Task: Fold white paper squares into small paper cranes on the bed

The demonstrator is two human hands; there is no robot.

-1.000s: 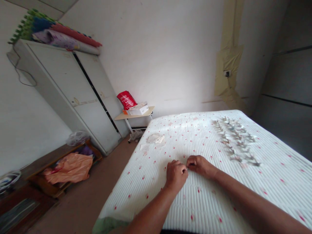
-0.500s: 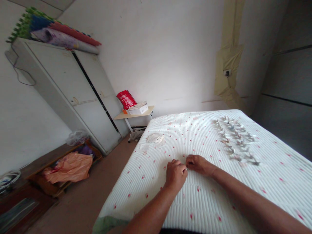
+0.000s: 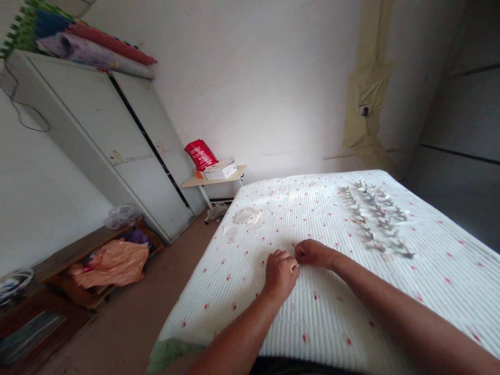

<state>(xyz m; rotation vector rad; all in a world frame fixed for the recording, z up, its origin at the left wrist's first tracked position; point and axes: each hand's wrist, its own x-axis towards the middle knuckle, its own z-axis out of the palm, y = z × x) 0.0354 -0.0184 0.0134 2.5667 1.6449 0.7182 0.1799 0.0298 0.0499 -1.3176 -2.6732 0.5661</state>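
My left hand is closed, fingers curled, low over the white quilted bedspread with small red spots. Touching or nearly touching it, my right hand is closed too, its fingertips turned toward the left hand. A tiny pale bit shows between the two hands; the fingers hide the rest, so its kind cannot be made out. Farther right on the bed stand rows of small folded paper cranes, several of them. At the far left of the bed lies a clear plastic bag with pale paper pieces.
Beyond the bed's left corner a small table bears a red bag and a white box. A grey cabinet with rolled mats on top stands left. An orange plastic bag hangs over a low wooden bench.
The view has shifted slightly. My right hand's fingers have curled in further and its back has turned more toward me. Both hands stay together in nearly the same place.
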